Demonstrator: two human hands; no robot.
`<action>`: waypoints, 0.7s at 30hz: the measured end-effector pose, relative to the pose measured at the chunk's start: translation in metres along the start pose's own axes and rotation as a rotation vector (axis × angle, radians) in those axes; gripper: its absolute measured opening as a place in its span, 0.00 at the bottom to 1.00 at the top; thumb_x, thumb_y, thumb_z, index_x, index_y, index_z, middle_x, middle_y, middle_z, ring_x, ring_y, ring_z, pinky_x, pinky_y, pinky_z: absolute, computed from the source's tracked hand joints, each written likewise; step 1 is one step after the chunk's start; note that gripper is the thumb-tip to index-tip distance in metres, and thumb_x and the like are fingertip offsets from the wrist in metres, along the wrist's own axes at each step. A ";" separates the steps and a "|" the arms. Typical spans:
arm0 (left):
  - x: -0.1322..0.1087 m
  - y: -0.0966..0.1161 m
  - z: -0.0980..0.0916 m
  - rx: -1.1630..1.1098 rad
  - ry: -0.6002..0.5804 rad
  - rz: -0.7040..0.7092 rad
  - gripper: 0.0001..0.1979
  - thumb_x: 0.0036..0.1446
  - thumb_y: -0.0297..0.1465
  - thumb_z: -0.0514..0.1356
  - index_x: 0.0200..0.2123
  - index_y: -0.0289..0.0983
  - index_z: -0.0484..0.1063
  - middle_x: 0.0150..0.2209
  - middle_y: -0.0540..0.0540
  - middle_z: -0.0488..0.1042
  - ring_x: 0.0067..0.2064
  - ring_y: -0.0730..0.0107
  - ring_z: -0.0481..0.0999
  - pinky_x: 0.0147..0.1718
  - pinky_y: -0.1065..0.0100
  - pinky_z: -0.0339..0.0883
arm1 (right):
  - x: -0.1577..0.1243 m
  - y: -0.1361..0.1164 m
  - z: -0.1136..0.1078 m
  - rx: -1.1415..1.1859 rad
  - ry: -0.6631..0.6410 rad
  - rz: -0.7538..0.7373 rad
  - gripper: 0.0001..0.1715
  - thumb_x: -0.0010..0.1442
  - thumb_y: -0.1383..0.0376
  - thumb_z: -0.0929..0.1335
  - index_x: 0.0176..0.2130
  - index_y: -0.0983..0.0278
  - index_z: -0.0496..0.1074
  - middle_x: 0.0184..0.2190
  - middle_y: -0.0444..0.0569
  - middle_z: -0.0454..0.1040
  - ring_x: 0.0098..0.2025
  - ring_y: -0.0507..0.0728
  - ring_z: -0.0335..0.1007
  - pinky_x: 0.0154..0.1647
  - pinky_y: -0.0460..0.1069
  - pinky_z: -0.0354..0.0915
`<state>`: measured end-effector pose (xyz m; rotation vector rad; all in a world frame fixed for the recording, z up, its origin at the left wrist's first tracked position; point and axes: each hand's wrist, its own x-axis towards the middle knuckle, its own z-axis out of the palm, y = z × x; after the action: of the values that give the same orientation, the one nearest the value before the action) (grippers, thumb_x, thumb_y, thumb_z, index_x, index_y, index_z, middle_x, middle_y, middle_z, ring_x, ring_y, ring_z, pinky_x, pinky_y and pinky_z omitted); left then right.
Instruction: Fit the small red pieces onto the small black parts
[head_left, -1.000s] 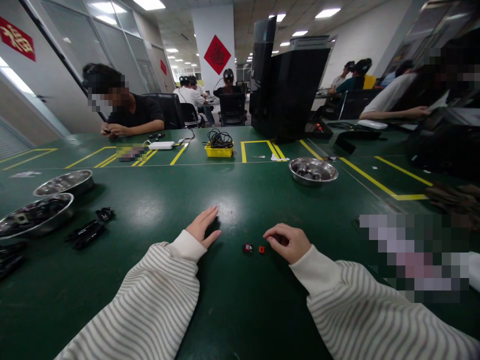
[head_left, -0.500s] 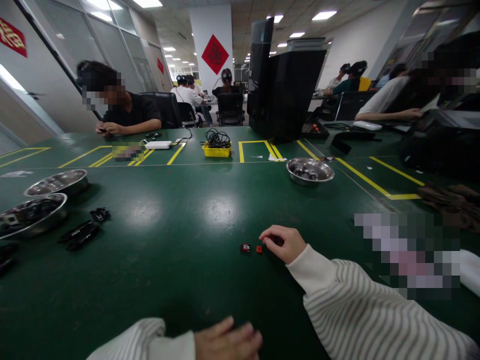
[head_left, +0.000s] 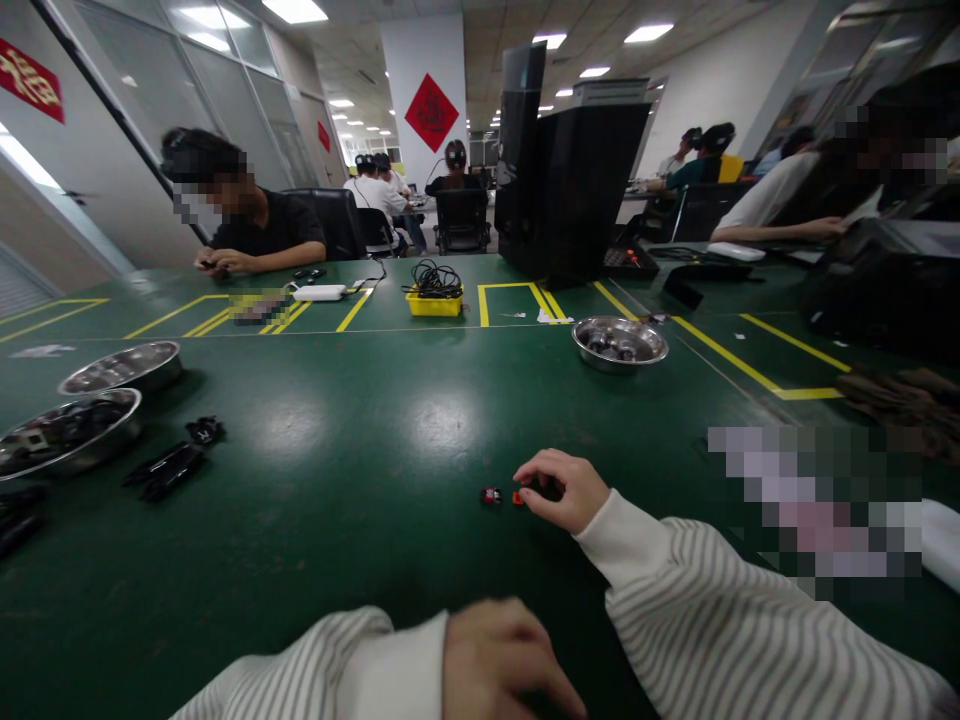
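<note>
My right hand (head_left: 564, 490) is at the middle of the green table (head_left: 337, 520), its fingers curved and a gap left between thumb and forefinger. Beside the thumb tip, a small orange square piece (head_left: 517, 497) lies partly hidden; whether they touch I cannot tell. Just left of it is a small red and black piece with light spots (head_left: 491, 495), perhaps a toy car part. My left hand (head_left: 501, 662) is low at the bottom edge, back up, fingers bent and spread, slightly blurred, with nothing visible in it. Some of its fingers are cut off by the frame.
Two metal bowls (head_left: 133, 376) stand at the left, one full of dark parts, with black pieces (head_left: 169, 468) beside them. Another metal bowl (head_left: 619, 365) holds parts at back right. Farther off are a yellow bin of cables (head_left: 435, 305) and a black computer case (head_left: 589, 190). Co-workers sit around.
My left hand has moved right, from lying flat to a bent pose. My right hand has shifted slightly left, and its thumb now partly covers the orange piece.
</note>
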<state>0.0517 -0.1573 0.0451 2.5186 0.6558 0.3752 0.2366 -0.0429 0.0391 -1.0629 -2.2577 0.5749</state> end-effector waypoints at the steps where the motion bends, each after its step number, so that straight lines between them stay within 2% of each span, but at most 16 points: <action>1: 0.005 -0.006 -0.013 -0.019 0.099 -0.011 0.07 0.51 0.32 0.54 0.31 0.45 0.73 0.30 0.51 0.74 0.35 0.69 0.71 0.37 0.67 0.66 | 0.000 0.000 0.000 -0.017 -0.012 -0.018 0.08 0.45 0.65 0.69 0.31 0.64 0.72 0.27 0.47 0.71 0.28 0.53 0.63 0.30 0.47 0.61; 3: 0.013 -0.022 -0.035 0.033 0.262 -0.129 0.10 0.53 0.30 0.51 0.34 0.41 0.71 0.27 0.49 0.72 0.32 0.70 0.70 0.37 0.66 0.64 | -0.001 0.000 -0.001 -0.041 -0.046 -0.053 0.14 0.41 0.62 0.71 0.32 0.63 0.72 0.30 0.47 0.70 0.32 0.55 0.63 0.34 0.49 0.62; 5: 0.019 -0.042 -0.046 0.136 0.346 -0.261 0.13 0.52 0.29 0.51 0.41 0.37 0.68 0.30 0.46 0.71 0.32 0.69 0.69 0.33 0.67 0.65 | -0.001 0.001 -0.002 -0.049 -0.086 -0.087 0.14 0.39 0.62 0.72 0.31 0.62 0.73 0.32 0.48 0.69 0.35 0.56 0.63 0.36 0.50 0.62; 7: 0.024 -0.064 -0.045 0.228 0.385 -0.318 0.18 0.49 0.30 0.54 0.45 0.35 0.65 0.35 0.44 0.68 0.35 0.67 0.68 0.33 0.66 0.65 | -0.001 0.003 -0.001 -0.046 -0.105 -0.113 0.09 0.42 0.64 0.71 0.29 0.62 0.73 0.32 0.47 0.68 0.35 0.56 0.64 0.37 0.50 0.62; 10: 0.029 -0.086 -0.032 0.289 0.409 -0.293 0.17 0.45 0.31 0.58 0.42 0.36 0.68 0.37 0.43 0.67 0.36 0.65 0.67 0.34 0.63 0.65 | 0.000 0.005 0.000 -0.011 -0.090 -0.142 0.03 0.45 0.66 0.70 0.27 0.61 0.74 0.30 0.47 0.69 0.34 0.55 0.65 0.36 0.50 0.63; 13: 0.031 -0.093 -0.024 0.252 0.436 -0.257 0.09 0.44 0.28 0.59 0.33 0.37 0.71 0.34 0.45 0.68 0.34 0.67 0.66 0.34 0.64 0.64 | 0.000 0.002 0.002 0.079 -0.055 -0.119 0.05 0.45 0.69 0.69 0.28 0.63 0.74 0.27 0.46 0.71 0.29 0.52 0.66 0.30 0.47 0.64; 16: 0.029 -0.091 -0.023 0.174 0.464 -0.231 0.06 0.46 0.28 0.58 0.31 0.36 0.70 0.31 0.46 0.70 0.33 0.69 0.67 0.33 0.67 0.64 | -0.003 -0.003 0.007 0.189 -0.048 0.022 0.07 0.45 0.70 0.67 0.29 0.65 0.73 0.22 0.44 0.71 0.19 0.48 0.62 0.18 0.41 0.59; 21: 0.026 -0.086 -0.025 0.111 0.482 -0.233 0.06 0.47 0.27 0.56 0.31 0.36 0.69 0.24 0.49 0.69 0.25 0.74 0.65 0.27 0.71 0.63 | -0.004 -0.006 0.013 0.249 -0.048 0.096 0.09 0.45 0.69 0.67 0.31 0.66 0.75 0.21 0.45 0.70 0.17 0.47 0.61 0.16 0.41 0.60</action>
<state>0.0320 -0.0692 0.0233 2.4275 1.1676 0.8925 0.2269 -0.0512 0.0317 -1.0440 -2.1157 0.9040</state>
